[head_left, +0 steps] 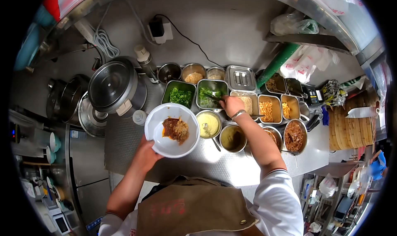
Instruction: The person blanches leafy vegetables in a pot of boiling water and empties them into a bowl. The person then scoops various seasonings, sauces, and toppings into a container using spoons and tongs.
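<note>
My left hand (148, 153) grips the rim of a white bowl (153, 126) at its lower left side. Dark red sauce and a tan, crumbly ingredient (178, 132) lie in the bowl. My right hand (232, 106) is closed around dark tongs (213, 97), whose tips reach into a metal container of leafy greens (205, 93). Left of that stands a container of chopped green onion (180, 96). Just below are a round pot of pale yellow paste (208, 124) with a spoon and a pot of dark greenish contents (232, 137). My right forearm partly covers a container of pale grains (247, 103).
Containers of diced orange food (269, 108) and brown minced topping (294, 136) stand to the right. A lidded container (241, 78) sits behind. At left are a large cooker (111, 85) and a small bottle (139, 117). Bamboo steamers (351, 128) with a cleaver (362, 112) are far right.
</note>
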{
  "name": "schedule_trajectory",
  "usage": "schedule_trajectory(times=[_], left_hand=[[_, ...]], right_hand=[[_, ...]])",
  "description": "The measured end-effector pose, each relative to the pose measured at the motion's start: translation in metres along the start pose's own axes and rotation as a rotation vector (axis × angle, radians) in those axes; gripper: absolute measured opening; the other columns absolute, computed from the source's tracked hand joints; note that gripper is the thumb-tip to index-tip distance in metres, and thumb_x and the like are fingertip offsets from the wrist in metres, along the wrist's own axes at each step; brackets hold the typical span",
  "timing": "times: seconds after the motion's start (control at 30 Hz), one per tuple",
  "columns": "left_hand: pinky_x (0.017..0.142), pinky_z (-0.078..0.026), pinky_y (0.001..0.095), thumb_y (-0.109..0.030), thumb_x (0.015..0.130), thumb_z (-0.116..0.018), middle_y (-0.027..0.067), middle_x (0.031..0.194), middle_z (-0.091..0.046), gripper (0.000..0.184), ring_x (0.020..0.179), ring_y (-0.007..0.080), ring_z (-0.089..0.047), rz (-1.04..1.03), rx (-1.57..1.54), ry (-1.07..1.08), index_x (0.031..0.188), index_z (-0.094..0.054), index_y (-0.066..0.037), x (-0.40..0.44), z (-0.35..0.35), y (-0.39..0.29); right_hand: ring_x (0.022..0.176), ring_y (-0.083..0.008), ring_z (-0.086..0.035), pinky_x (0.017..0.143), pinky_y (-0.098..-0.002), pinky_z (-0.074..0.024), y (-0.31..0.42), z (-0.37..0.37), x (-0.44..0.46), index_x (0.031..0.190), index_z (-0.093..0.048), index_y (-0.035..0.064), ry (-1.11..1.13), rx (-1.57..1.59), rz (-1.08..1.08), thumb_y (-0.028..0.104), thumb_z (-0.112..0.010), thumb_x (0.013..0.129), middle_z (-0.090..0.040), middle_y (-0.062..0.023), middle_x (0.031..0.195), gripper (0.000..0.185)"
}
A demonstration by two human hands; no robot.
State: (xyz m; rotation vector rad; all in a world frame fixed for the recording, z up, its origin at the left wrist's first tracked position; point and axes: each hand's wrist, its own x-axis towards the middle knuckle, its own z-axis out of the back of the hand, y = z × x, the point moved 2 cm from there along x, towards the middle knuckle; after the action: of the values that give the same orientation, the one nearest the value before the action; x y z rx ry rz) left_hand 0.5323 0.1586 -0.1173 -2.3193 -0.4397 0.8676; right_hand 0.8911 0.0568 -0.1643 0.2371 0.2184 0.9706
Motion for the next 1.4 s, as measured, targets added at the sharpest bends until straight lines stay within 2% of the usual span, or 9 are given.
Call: schedule_trajectory(times=[0.2, 0.37, 0.5, 0.6, 0.73, 0.83, 1.0, 1.07, 1.4], left_hand=[[0.09, -0.04, 0.0604, -0.022, 0.084, -0.055, 0.0095, 0.138, -0.033, 0.071, 0.122, 0.0323, -0.04, 0.034, 0.087, -0.103, 0.143, -0.016, -0.024, 0.034, -0.01, 0.003], [0.091, -0.037, 0.0602, -0.024, 0.083, -0.059, 0.0102, 0.139, -0.029, 0.074, 0.123, 0.033, -0.037, 0.059, 0.123, -0.122, 0.143, -0.015, -0.024, 0.055, -0.022, 0.005], [0.092, -0.036, 0.0611, -0.023, 0.083, -0.059, 0.0112, 0.138, -0.031, 0.076, 0.122, 0.0318, -0.04, 0.035, 0.096, -0.083, 0.143, -0.013, -0.023, 0.057, -0.034, 0.008], [0.091, -0.038, 0.061, -0.021, 0.084, -0.057, 0.0108, 0.139, -0.03, 0.074, 0.122, 0.0311, -0.04, 0.013, 0.09, -0.047, 0.143, -0.013, -0.024, 0.054, -0.034, 0.006], [0.091, -0.04, 0.0614, -0.021, 0.084, -0.055, 0.0105, 0.139, -0.03, 0.072, 0.123, 0.031, -0.039, -0.032, 0.071, -0.067, 0.142, -0.013, -0.026, 0.047, -0.015, 0.002], [0.092, -0.04, 0.0618, -0.021, 0.083, -0.055, 0.0105, 0.14, -0.029, 0.074, 0.125, 0.0319, -0.038, -0.069, 0.04, -0.078, 0.143, -0.012, -0.026, 0.036, -0.003, -0.007], [0.095, -0.04, 0.0597, -0.02, 0.08, -0.056, 0.0103, 0.14, -0.032, 0.073, 0.127, 0.0315, -0.038, -0.1, -0.031, -0.07, 0.142, -0.017, -0.023, 0.019, 0.016, -0.015], [0.094, -0.042, 0.0588, -0.019, 0.08, -0.056, 0.0103, 0.139, -0.034, 0.071, 0.125, 0.0323, -0.04, -0.104, -0.039, -0.092, 0.141, -0.019, -0.021, 0.012, 0.022, -0.015], [0.092, -0.047, 0.0528, -0.016, 0.08, -0.059, 0.0127, 0.135, -0.037, 0.069, 0.122, 0.0319, -0.044, -0.074, -0.127, -0.064, 0.139, -0.021, -0.017, 0.005, 0.019, -0.015]], right_hand=[[0.07, -0.0361, -0.062, 0.064, -0.0457, -0.0492, -0.008, 0.051, -0.033, 0.09, -0.065, 0.0092, -0.165, 0.05, 0.119, 0.027, -0.058, 0.084, -0.065, -0.017, 0.075, 0.02], [0.065, -0.0317, -0.063, 0.057, -0.0389, -0.0498, 0.024, 0.107, -0.073, 0.096, -0.067, 0.0075, -0.338, 0.149, 0.267, 0.025, -0.066, 0.081, -0.064, -0.017, 0.075, 0.023], [0.064, -0.0302, -0.062, 0.057, -0.0372, -0.0498, 0.06, 0.113, -0.097, 0.101, -0.064, 0.0041, -0.264, 0.152, 0.468, 0.024, -0.069, 0.079, -0.064, -0.0142, 0.076, 0.03], [0.064, -0.0295, -0.062, 0.058, -0.0377, -0.0506, 0.065, 0.111, -0.099, 0.104, -0.063, 0.0024, -0.195, 0.183, 0.468, 0.023, -0.069, 0.078, -0.064, -0.0139, 0.076, 0.033], [0.063, -0.0288, -0.064, 0.058, -0.0364, -0.0502, 0.053, 0.131, -0.089, 0.106, -0.063, 0.0015, -0.225, 0.416, 0.275, 0.024, -0.07, 0.078, -0.065, -0.0168, 0.076, 0.036], [0.06, -0.0305, -0.063, 0.057, -0.038, -0.0496, 0.031, 0.122, -0.066, 0.105, -0.064, 0.0058, -0.217, 0.16, 0.185, 0.031, -0.067, 0.08, -0.064, -0.0138, 0.067, 0.036], [0.086, -0.0329, -0.063, 0.074, -0.0424, -0.0499, 0.012, 0.044, -0.015, 0.097, -0.062, 0.0054, 0.127, -0.167, 0.034, 0.034, -0.06, 0.084, -0.066, -0.0167, 0.09, 0.032], [0.087, -0.0326, -0.063, 0.075, -0.0414, -0.0501, 0.012, 0.016, 0.002, 0.096, -0.061, 0.005, 0.203, -0.158, 0.016, 0.035, -0.06, 0.084, -0.066, -0.0155, 0.09, 0.033], [0.079, -0.0337, -0.063, 0.07, -0.0434, -0.0502, 0.002, -0.02, 0.029, 0.095, -0.06, 0.0065, 0.091, -0.118, -0.017, 0.035, -0.058, 0.085, -0.066, -0.0164, 0.082, 0.03]])
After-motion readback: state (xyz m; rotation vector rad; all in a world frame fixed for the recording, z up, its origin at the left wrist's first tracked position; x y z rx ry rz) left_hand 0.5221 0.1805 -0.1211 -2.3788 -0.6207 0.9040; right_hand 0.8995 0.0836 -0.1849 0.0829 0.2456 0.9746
